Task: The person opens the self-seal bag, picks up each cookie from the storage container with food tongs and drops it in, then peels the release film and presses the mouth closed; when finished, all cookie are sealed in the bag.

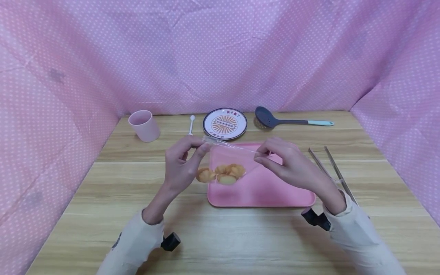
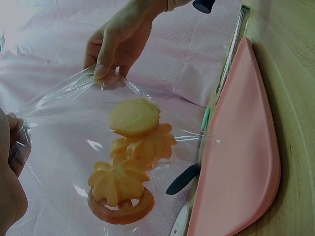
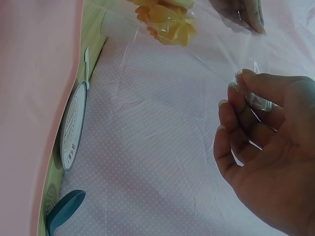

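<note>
A clear plastic bag hangs between the two hands, its top edge stretched taut. Inside it lie several golden cookies, some flower-shaped and one round, as the left wrist view shows. My left hand pinches one top corner between thumb and fingers. The opposite corner is pinched by my right hand; in the right wrist view a fold of film sits between thumb and forefinger. Below the bag, a pink tray lies on the wooden table, partly hidden by the bag and the right hand.
A pink cup stands at the back left, beside a small white spoon. Behind the tray are a printed plate and a dark slotted spoon with a mint handle end. Metal tongs lie to the right.
</note>
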`<state>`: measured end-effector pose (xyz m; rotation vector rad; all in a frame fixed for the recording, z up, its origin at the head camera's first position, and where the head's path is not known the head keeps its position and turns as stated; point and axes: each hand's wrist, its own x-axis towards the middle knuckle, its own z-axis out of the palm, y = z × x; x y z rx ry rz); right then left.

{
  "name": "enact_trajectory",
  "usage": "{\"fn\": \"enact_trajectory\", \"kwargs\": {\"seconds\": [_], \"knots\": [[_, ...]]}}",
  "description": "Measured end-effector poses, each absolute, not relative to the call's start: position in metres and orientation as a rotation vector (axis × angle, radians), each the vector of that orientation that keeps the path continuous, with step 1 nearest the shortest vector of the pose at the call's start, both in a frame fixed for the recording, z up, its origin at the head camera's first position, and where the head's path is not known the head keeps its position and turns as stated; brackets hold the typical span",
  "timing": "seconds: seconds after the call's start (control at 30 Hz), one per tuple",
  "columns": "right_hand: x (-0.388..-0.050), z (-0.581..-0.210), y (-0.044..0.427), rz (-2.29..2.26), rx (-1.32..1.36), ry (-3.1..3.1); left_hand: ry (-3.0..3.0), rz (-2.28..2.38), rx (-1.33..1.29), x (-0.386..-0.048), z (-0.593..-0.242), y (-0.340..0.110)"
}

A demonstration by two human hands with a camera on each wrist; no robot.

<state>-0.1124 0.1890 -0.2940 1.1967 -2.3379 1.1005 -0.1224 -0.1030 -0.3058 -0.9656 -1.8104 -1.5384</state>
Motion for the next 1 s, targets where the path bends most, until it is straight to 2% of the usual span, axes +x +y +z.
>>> {"fn": "enact_trajectory", "kwargs": {"seconds": [1.0], "knots": [[-0.120, -0.308, 0.191, 1.050, 1.227, -2.122, -1.810, -1.549, -0.918, -0.123, -0.308, -0.107]]}}
